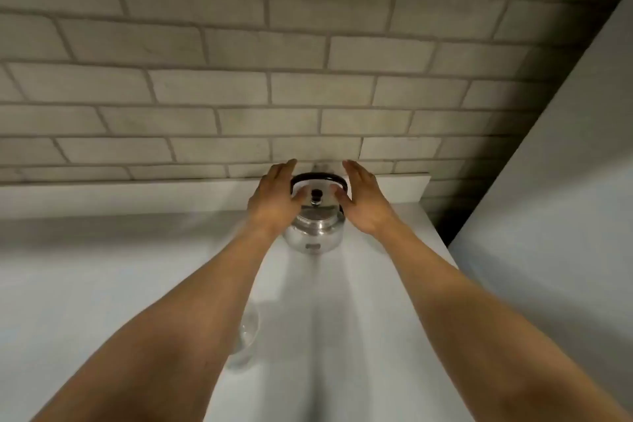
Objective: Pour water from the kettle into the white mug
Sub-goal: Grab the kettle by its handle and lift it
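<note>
A steel kettle (pixel 314 233) stands on the white worktop (pixel 102 284) near its back edge, just before a brick wall (pixel 239 79). Its black handle (pixel 320 177) arches over the lid, whose dark knob (pixel 315 197) shows between the two hands. The left hand (pixel 275 197) is at the kettle's left side and the right hand (pixel 363 204) at its right, both with fingers loosely extended and slightly spread, gripping nothing. Each hand covers part of the kettle's shoulder, so whether the palms touch the metal cannot be told. The spout is hidden or lost in blur. A clear glass (pixel 247 336) shows only partly beside the left forearm, which covers most of it. No white mug can be made out. A pale panel (pixel 548 216) fills the right side.
</note>
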A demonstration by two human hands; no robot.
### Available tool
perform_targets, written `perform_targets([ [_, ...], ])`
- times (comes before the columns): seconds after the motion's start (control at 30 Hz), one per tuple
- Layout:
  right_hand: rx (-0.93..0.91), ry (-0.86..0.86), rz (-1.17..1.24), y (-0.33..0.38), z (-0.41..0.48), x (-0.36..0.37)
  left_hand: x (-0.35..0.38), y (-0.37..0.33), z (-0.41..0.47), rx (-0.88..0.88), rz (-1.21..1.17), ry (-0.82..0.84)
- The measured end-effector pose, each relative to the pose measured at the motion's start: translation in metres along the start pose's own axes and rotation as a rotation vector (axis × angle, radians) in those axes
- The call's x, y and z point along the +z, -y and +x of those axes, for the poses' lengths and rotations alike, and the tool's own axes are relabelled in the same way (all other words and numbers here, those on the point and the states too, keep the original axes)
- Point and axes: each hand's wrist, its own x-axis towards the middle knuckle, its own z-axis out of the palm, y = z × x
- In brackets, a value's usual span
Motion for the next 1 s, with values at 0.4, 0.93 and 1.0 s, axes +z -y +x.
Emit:
perform_targets([
  [0.4, -0.224, 0.185, 0.064, -0.016, 0.068, 0.019, 0.043, 0.018, 0.035, 0.034, -0.008, 0.029],
  [0.93, -0.253, 0.019, 0.05, 0.032, -0.037, -0.038, -0.025, -0.034, -0.078, 0.214, -0.074, -0.036],
  [1.0, -0.288, -0.019, 0.063, 0.035, -0.059, -0.039, -0.03, -0.037, -0.107, 0.194, -0.119, -0.069],
])
